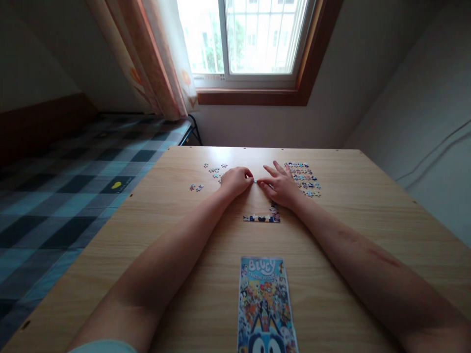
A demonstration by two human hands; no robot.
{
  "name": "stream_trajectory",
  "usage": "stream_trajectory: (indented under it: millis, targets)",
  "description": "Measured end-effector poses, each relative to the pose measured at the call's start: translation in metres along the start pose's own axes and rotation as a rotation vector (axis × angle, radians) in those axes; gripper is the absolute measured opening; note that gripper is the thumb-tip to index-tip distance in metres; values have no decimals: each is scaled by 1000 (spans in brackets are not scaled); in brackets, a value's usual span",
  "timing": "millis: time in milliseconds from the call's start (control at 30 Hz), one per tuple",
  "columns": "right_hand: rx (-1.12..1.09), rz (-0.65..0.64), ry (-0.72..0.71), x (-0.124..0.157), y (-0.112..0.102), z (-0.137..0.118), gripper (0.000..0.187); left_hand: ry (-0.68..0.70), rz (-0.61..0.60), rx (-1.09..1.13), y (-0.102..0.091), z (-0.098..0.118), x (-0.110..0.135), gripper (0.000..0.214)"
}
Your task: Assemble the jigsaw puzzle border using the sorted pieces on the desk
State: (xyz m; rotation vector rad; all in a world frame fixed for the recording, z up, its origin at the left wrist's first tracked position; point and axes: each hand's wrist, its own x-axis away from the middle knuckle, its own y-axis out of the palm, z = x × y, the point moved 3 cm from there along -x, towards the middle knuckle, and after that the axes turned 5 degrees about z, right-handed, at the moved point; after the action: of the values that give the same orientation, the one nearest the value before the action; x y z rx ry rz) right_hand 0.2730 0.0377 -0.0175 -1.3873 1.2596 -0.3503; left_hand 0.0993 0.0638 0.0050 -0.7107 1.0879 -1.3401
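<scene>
Out over the far half of the table, my left hand (237, 180) is closed in a pinch, with a small light-blue puzzle piece (255, 181) at its fingertips. My right hand (280, 186) lies just to the right, fingers spread, one fingertip close to or touching that same piece. Below the hands, a joined strip of puzzle pieces (261, 219) forms a corner that runs up at its right end and passes partly under my right hand. Rows of loose puzzle pieces (303, 179) lie beside my right hand, partly covered by its fingers.
Scattered puzzle pieces (214, 171) lie left of my left hand, with a few more (196, 187) farther left. A Bluey picture sheet (267, 304) lies near me on the wooden table (206, 294). A bed with a checked cover (73, 196) stands left; a window is ahead.
</scene>
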Motion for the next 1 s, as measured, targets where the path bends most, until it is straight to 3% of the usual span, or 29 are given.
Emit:
stream_trajectory:
  millis: [200,400,467,600,733,833,1000]
  targets:
    - [16,114,29,-1,-4,1,30,2,5,151,-2,-8,-5,28]
    - [-11,251,105,1,-10,3,31,-230,-82,806,-14,-19,-13,41]
    - [-27,271,105,2,-10,3,31,-258,-38,950,-32,-23,-17,41]
    - [-41,269,80,1,-8,1,31,-264,178,1081,-85,-39,-24,41]
    - [-35,261,58,1,-8,-2,30,-259,366,1184,-123,-55,-24,27]
    - [-26,259,40,1,-8,-2,30,-294,377,1305,-129,-65,-23,21]
    - [-13,273,18,2,-7,-3,31,-413,404,1450,-118,-86,-27,16]
